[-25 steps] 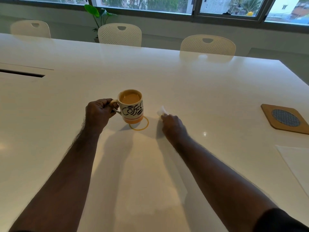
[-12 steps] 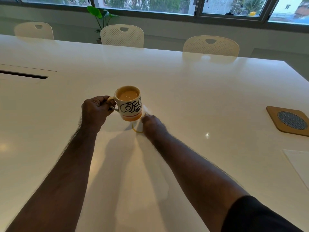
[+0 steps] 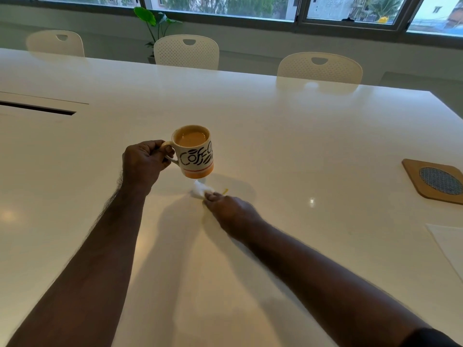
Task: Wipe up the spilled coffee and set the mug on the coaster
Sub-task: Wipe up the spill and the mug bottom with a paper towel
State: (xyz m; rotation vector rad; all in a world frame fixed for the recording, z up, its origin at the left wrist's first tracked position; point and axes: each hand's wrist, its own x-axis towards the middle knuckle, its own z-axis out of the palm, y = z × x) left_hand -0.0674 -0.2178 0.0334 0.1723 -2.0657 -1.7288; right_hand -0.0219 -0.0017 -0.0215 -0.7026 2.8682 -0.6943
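1. Whereas a second ago the mug (image 3: 194,151) sat low over a full orange ring of coffee, it now hangs clear of the table (image 3: 275,136), and only a short orange streak of spilled coffee (image 3: 225,191) is left beside the right hand's fingertips.
2. Half a second ago the right hand (image 3: 231,209) was tucked under the mug; now it lies nearer the person, with the tissue (image 3: 199,191) showing ahead of it.
3. Blur smears the right hand and tissue, so whether the fingers pinch the tissue or only press it flat cannot be told; part of the wad is covered by the fingertips.
4. Fingers of the left hand (image 3: 145,162) are curled through the handle, gripping the mug, which stays upright and holds milky coffee.
5. Just beyond the right hand and to the right of the left hand hangs the mug; the tissue lies below it, on the table.
6. Far to the right of the right hand sits the coaster (image 3: 437,181), cut by the frame edge.
7. Nearer the person on that side, a white sheet (image 3: 448,244) is also cut off.
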